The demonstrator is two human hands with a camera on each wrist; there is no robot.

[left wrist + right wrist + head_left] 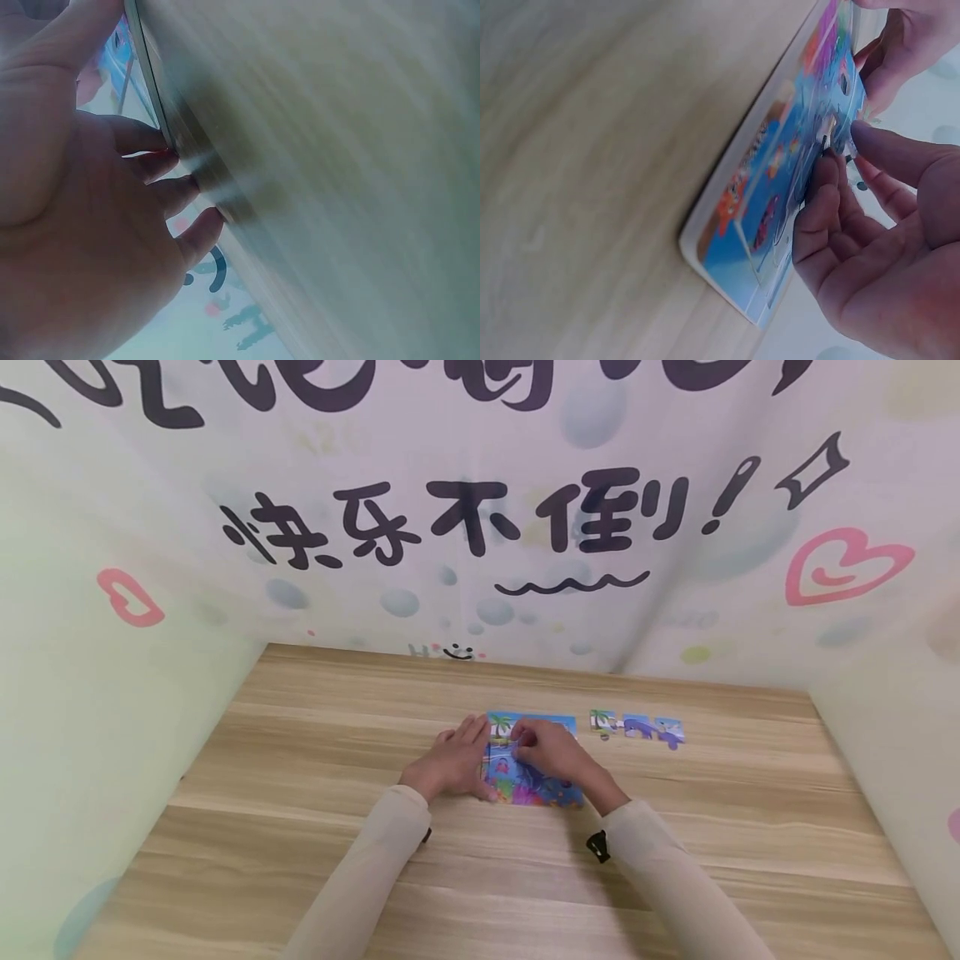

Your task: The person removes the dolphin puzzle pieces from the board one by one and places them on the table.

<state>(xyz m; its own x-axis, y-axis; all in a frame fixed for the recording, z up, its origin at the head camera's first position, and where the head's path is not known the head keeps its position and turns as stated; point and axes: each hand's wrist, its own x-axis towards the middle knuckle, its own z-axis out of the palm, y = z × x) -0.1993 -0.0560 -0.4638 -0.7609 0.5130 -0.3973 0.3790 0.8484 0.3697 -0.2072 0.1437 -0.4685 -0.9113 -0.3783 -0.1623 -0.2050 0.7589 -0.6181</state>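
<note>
A colourful sea-scene puzzle board point(551, 793) lies flat on the wooden table. The left hand point(453, 762) rests at the board's left edge, fingers extended; in the left wrist view that hand point(97, 195) has its fingertips on the table beside the board edge. Over the board's upper middle, the right hand point(551, 750) pinches a small piece between thumb and fingers. The right wrist view shows this hand point(885, 217) close above the board point(742, 225), the piece mostly hidden by the fingers.
Right of the board lie three loose puzzle pieces: one with a palm tree point(602, 721), a purple one point(637, 727) and another blue and purple one point(670, 731). A printed cloth wall point(450, 610) stands behind the wooden table point(300, 735).
</note>
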